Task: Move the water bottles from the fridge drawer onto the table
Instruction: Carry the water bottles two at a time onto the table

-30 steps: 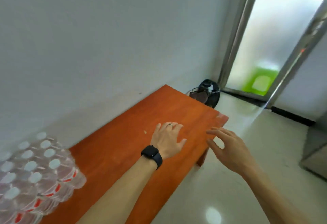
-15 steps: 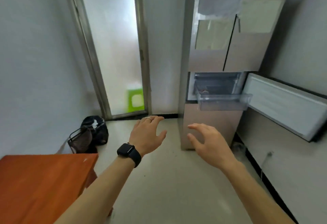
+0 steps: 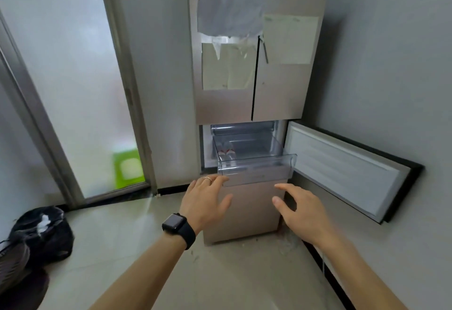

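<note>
Reach step, nothing picked yet. Bottles (image 3: pixel 226 154) lie at back left of open drawer (image 3: pixel 256 171); count unclear. Left hand (image 3: pixel 205 199) spread, empty, fingertips at drawer's front left corner; can't tell if touching. Right hand (image 3: pixel 302 210) spread, empty, below drawer, apart. I need next: over front lip, deep left, grip bottles. Table out of view.

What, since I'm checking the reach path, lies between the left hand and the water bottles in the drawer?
In the head view, only the clear drawer front stands between the left hand and the water bottles, which show through it on the drawer's left side.
</note>
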### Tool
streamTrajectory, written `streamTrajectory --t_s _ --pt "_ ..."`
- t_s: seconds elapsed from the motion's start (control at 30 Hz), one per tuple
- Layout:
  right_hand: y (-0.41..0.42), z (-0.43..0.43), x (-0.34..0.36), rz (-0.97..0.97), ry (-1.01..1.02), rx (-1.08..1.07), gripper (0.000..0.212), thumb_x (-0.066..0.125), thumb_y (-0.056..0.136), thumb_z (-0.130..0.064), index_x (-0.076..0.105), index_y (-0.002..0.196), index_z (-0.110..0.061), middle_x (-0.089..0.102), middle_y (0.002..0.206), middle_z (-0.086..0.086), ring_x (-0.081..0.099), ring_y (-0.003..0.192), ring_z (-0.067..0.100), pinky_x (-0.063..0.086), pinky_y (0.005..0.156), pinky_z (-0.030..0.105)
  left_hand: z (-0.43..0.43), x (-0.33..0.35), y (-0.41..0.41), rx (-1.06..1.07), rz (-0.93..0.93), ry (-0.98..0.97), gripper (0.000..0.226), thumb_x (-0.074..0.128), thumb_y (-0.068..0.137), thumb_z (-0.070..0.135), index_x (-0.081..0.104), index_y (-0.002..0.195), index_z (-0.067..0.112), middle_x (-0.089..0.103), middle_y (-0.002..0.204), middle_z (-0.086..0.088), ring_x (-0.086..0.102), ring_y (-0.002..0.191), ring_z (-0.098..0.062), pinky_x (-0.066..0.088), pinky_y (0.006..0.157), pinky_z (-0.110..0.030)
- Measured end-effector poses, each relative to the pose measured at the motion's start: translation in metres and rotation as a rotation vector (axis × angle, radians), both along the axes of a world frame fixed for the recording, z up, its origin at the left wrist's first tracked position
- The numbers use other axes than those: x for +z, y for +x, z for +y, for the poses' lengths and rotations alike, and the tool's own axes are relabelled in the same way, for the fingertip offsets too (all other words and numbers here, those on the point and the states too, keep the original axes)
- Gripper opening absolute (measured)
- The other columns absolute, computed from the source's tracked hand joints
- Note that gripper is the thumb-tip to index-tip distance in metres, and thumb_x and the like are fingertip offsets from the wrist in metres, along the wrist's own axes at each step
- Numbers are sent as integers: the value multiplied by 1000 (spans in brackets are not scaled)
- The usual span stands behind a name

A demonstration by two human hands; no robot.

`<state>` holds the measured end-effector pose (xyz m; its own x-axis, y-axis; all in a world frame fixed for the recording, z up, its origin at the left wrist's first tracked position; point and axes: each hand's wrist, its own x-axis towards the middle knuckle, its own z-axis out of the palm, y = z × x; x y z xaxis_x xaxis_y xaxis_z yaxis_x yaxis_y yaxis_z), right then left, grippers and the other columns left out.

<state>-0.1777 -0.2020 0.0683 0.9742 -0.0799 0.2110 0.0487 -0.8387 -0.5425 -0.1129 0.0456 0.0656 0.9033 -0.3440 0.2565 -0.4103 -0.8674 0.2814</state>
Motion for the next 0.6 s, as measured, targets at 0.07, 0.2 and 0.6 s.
streamTrajectory --t_s 0.07,0.2,0.6 --pt "34 -23 -1 17 12 -7 43 53 98 -49 53 139 -37 54 140 -16 45 134 10 39 108 32 -16 -3 39 2 16 -6 53 47 99 51 39 148 34 46 149 6 39 139 -16 30 118 -39" --pt "94 -58 1 32 53 -30 41 53 98 -49 52 138 -39 54 139 -18 46 132 9 40 108 32 -41 -6 108 20 43 -5 53 46 100 50 38 149 33 47 149 6 41 138 -16 32 117 -39" --pt "271 -105 -32 132 159 14 41 55 98 -47 52 139 -39 52 143 -17 43 136 8 39 109 33 -82 -50 273 86 151 7 52 44 101 49 38 149 30 48 147 2 43 136 -18 36 113 -37"
